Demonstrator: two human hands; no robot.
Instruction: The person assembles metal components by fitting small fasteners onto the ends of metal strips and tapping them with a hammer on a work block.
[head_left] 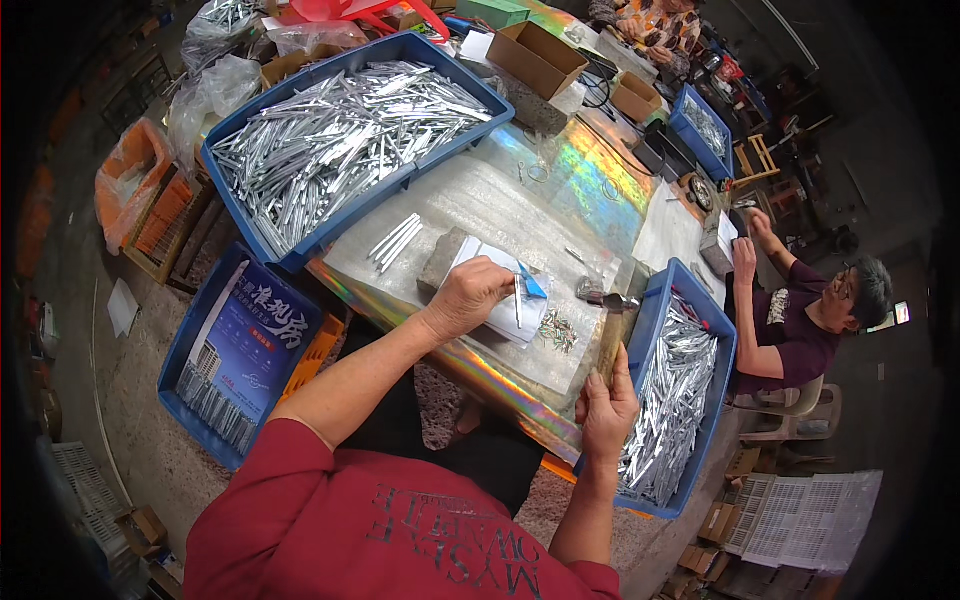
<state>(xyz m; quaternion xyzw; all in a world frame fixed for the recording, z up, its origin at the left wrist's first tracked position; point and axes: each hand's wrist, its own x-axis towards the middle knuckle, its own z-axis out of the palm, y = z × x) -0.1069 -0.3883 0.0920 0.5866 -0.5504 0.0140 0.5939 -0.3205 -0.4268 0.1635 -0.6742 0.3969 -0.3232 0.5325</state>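
Over a pad of white paper (505, 318), my left hand (470, 297) pinches a thin silver metal strip (519, 302) that points toward me. A small blue piece (530, 284) lies just beyond the fingertips, and a grey block (440, 262) sits under the paper's left side. Beside the pad is a little heap of small metal pins (557, 330). My right hand (608, 408) is at the table's right corner, next to a blue bin of strips (668, 400); its index finger and thumb are stretched out, with nothing visible between them. Several loose strips (396, 243) lie left of the block.
A large blue bin (300, 250) heaped with strips stands at the far left of the table. Below it, another blue bin (215, 445) holds strips and a printed poster (245, 340). Cardboard boxes (537, 60) stand at the back. A co-worker (800, 320) sits at right.
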